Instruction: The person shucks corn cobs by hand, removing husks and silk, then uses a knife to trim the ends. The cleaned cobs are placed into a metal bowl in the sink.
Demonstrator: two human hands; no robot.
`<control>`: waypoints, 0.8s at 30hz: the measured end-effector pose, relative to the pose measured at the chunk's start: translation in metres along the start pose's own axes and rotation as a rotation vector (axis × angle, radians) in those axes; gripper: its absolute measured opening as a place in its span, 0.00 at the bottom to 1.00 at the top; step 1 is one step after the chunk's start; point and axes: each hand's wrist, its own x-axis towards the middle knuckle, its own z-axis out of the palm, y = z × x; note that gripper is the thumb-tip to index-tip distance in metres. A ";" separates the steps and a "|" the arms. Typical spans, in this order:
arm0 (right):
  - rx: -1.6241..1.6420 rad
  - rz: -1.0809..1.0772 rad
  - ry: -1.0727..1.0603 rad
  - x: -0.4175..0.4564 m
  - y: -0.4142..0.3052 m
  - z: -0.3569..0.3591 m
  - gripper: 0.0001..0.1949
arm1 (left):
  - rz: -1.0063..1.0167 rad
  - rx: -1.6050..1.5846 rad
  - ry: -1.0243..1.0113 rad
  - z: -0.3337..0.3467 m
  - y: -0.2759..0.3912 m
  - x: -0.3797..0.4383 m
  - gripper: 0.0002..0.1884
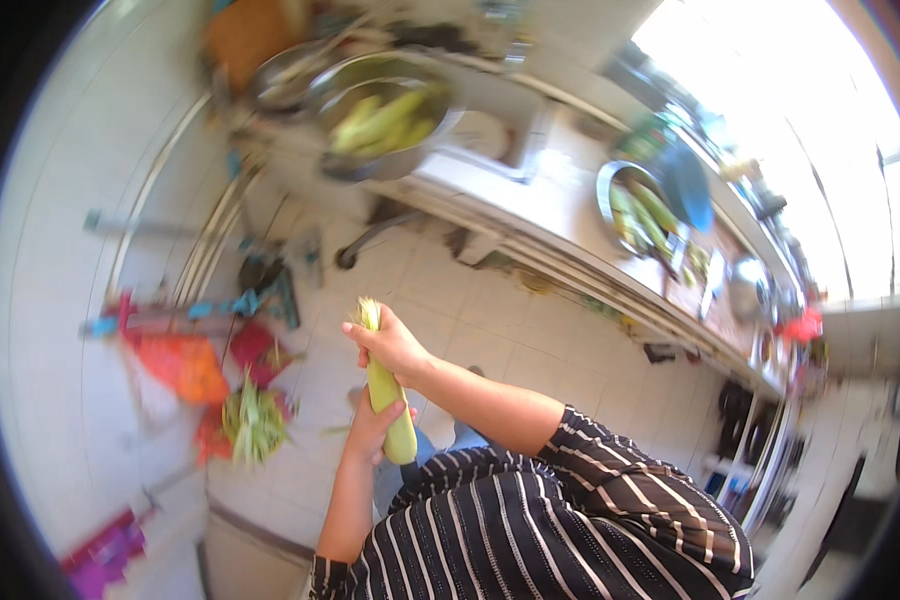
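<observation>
Both my hands hold one ear of corn (388,390) in front of my body, above the floor. It is long and pale green, with smooth husk leaves around it. A tuft of silk (367,306) sticks out at its far end. My right hand (392,346) wraps the ear just below that silk, its thumb lying across the top. Lower down, my left hand (373,429) grips the ear near its rounded end, which points towards my shirt.
A pile of stripped husks (255,420) lies at the left near red and orange bags (184,367). On the counter (547,217), a large metal pot (446,124) and a metal bowl (604,187) hold more corn. A sink (529,154) sits between them. A knife (712,281) lies farther right.
</observation>
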 end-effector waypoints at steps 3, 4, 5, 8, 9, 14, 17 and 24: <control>0.151 -0.150 0.142 -0.020 -0.025 -0.114 0.27 | -0.018 0.132 -0.129 0.086 -0.024 0.049 0.34; 0.215 -0.172 0.228 -0.030 -0.028 -0.147 0.27 | -0.066 0.188 -0.199 0.104 -0.032 0.063 0.34; 0.262 -0.189 0.302 -0.043 -0.040 -0.186 0.27 | -0.101 0.227 -0.260 0.132 -0.040 0.077 0.34; 0.397 -0.283 0.485 -0.073 -0.054 -0.290 0.27 | -0.245 0.362 -0.381 0.197 -0.057 0.102 0.35; 0.449 -0.323 0.534 -0.068 -0.043 -0.312 0.27 | -0.308 0.422 -0.408 0.198 -0.055 0.112 0.35; 0.417 -0.568 0.808 -0.132 -0.046 -0.453 0.19 | -0.474 0.425 -0.640 0.287 -0.061 0.156 0.29; 0.041 -0.568 1.123 -0.165 -0.003 -0.539 0.16 | -0.538 0.499 -0.767 0.323 -0.071 0.193 0.28; -0.620 -0.027 1.680 -0.249 0.036 -0.736 0.18 | -0.646 0.602 -0.842 0.439 -0.115 0.226 0.32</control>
